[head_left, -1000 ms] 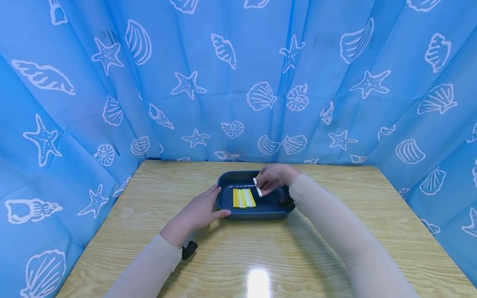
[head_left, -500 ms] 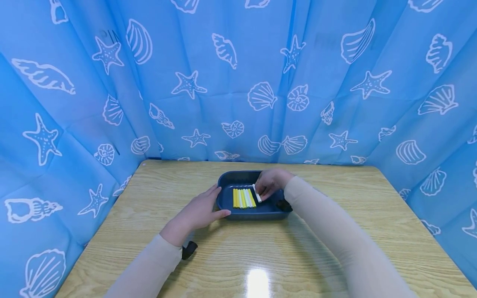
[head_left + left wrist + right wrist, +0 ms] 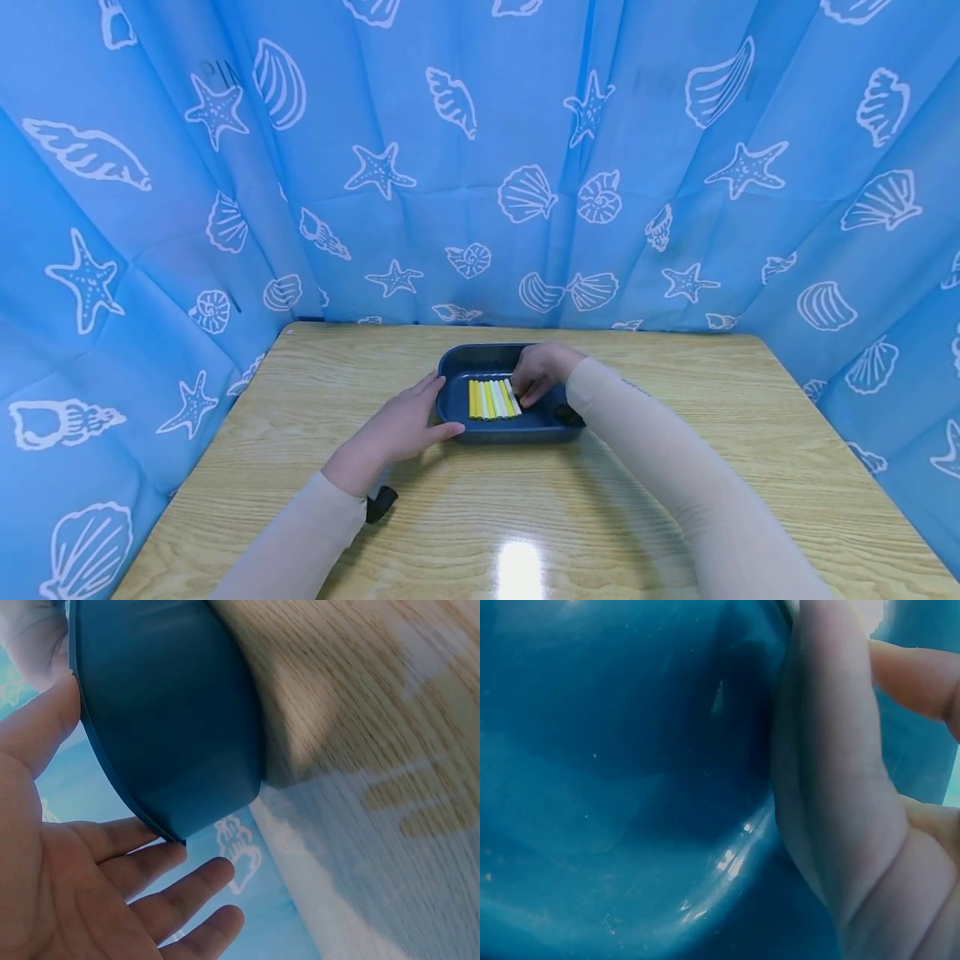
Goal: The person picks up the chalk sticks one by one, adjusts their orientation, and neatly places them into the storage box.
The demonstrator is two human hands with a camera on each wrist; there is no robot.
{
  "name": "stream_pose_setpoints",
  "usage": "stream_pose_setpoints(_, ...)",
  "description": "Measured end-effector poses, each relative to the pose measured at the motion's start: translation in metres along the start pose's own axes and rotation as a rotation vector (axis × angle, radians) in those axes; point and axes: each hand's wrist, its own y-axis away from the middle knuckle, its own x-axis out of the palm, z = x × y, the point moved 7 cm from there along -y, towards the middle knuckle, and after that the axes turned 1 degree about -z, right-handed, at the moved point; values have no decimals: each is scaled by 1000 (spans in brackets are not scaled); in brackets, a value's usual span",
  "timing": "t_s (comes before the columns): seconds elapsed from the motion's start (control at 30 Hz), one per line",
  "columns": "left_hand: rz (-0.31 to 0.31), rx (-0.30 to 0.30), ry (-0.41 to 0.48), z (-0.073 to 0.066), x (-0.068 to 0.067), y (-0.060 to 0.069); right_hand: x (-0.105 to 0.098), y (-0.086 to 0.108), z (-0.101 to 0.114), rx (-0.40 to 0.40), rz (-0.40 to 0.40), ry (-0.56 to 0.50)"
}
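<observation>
A dark blue tray (image 3: 510,436) holds a row of yellow and white chalk sticks (image 3: 487,400) lying side by side. Inside it, my right hand (image 3: 542,372) pinches a white chalk stick (image 3: 514,398) at the row's right end, close against its neighbour. In the right wrist view, the fingers (image 3: 840,765) hide most of what they hold. My left hand (image 3: 401,423) is at the tray's left end, its thumb and fingers spread along the rim. The left wrist view shows the thumb and some fingertips touching the tray's rim (image 3: 120,791), with the other fingers extended loosely.
The tray stands on a wood-grain table (image 3: 360,358). A blue curtain (image 3: 465,233) with white shells and starfish hangs behind the table and along both sides. A black wrist device (image 3: 381,504) sits at the left sleeve.
My right hand has lowered a white chalk stick into the tray and shifted it left against the row. A second white piece seen at those fingers earlier no longer shows. My left hand stays put.
</observation>
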Motion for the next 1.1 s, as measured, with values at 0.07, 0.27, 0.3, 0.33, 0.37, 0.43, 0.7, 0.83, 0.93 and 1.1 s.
stream_pose_setpoints(0.07,-2,1,-3,0,0,0,0,0,0,0,-6,12)
stream_pose_setpoints(0.27,-7,-2,-14,0,1,-1,-3,3,0,-16,-26,29)
stream_pose_setpoints(0.3,-7,-2,-15,0,1,-1,-3,4,1,-20,-26,27)
stream_pose_setpoints(0.33,-7,-2,-17,0,1,-1,-4,6,1,-31,-27,30)
stream_pose_setpoints(0.37,-7,-2,-18,0,1,-2,-5,7,2,-39,-23,33)
stream_pose_setpoints(0.43,-6,-5,-21,0,1,-2,-6,11,3,-63,-12,43)
stream_pose_setpoints(0.7,-1,-7,-1,1,0,-1,-10,40,12,-130,36,87)
stream_pose_setpoints(0.83,-1,-2,-6,3,1,-1,-11,55,13,-171,40,130)
stream_pose_setpoints(0.93,1,0,-10,3,2,-1,-14,64,10,-196,25,156)
stream_pose_setpoints(1.1,3,-2,-8,3,2,-1,-19,74,4,-231,-1,179)
